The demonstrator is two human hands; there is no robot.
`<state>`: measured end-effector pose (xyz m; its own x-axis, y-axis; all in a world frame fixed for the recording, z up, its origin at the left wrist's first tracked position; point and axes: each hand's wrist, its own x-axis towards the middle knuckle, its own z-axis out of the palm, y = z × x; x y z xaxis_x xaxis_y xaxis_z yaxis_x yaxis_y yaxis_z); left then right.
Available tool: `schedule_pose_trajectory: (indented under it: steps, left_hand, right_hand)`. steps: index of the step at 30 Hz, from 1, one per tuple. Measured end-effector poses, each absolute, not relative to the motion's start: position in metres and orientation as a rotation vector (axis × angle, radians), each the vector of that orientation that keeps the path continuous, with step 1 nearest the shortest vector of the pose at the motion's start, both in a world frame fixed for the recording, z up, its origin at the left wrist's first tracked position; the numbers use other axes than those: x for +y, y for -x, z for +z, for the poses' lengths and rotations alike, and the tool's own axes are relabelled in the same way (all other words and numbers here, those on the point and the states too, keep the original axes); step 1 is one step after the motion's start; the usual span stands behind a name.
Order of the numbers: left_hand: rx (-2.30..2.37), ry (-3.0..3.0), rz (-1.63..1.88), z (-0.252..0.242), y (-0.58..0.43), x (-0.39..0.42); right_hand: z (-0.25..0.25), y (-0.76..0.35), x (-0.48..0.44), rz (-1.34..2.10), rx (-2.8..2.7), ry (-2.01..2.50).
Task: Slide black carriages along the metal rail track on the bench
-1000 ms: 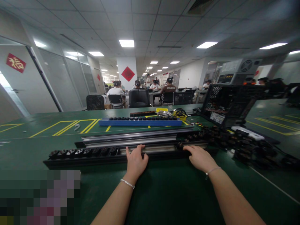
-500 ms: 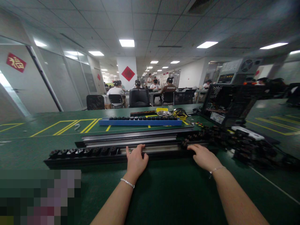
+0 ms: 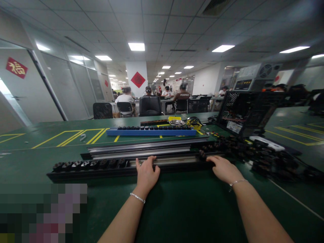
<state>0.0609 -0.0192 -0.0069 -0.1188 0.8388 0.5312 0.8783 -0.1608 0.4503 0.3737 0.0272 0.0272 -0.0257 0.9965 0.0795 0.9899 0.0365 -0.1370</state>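
Note:
A long black tray (image 3: 86, 174) with a metal rail (image 3: 174, 160) inside lies across the table before me. Several small black parts (image 3: 103, 164) stand in a row at its left end. My left hand (image 3: 147, 171) rests on the middle of the tray with its fingers apart, the index finger near the end of the row. Toward the tray's right end, my right hand (image 3: 224, 168) has its fingertips closed at a small dark part (image 3: 202, 154); the thumb is mostly hidden.
Behind the tray lie more metal rails (image 3: 141, 149) and a blue tray (image 3: 152, 132) filled with small parts. To the right are a heap of black parts (image 3: 268, 160) and an open computer case (image 3: 249, 111). Several people sit at tables farther back.
My right hand has shifted a little to the right along the tray, and the small dark part by its fingertips has moved slightly right too. My left hand has stayed put.

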Motion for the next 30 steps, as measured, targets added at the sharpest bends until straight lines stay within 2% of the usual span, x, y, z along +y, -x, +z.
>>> schedule_pose_trajectory:
  steps: [30]
  left_hand:
    - [-2.014, 2.048, -1.161, -0.008, -0.06, -0.019]
  right_hand:
    - [0.022, -0.402, 0.032, -0.046, -1.921, 2.236]
